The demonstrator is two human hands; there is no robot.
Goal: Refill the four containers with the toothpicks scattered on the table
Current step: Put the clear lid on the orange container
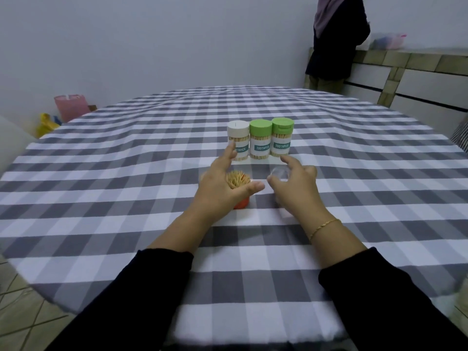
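Both your forearms reach forward over the near edge of the counter (101, 198), black sleeves pushed back to mid-forearm, a thin gold bracelet (324, 226) on your right wrist.

Left hand (222, 183): palm down, fingers spread and extended toward the far edge, thumb out to the right. It sits over the open orange-based container (240, 203), packed with upright toothpicks (238, 179); whether the fingers actually touch it cannot be told. Nothing is clasped.

Right hand (296, 183): fingers loosely curved, thumb and index arched around a clear plastic piece (279, 173), seemingly a lid or empty tub; contact is not clear, so a grip cannot be confirmed.

Three closed, filled containers stand in a tight row just beyond your hands, around the middle of the counter: white-lidded container (238, 140) at left, partly behind your left fingertips, then two green-lidded containers (260, 141) and (282, 138).

A person (334, 41) stands beyond the far right edge.
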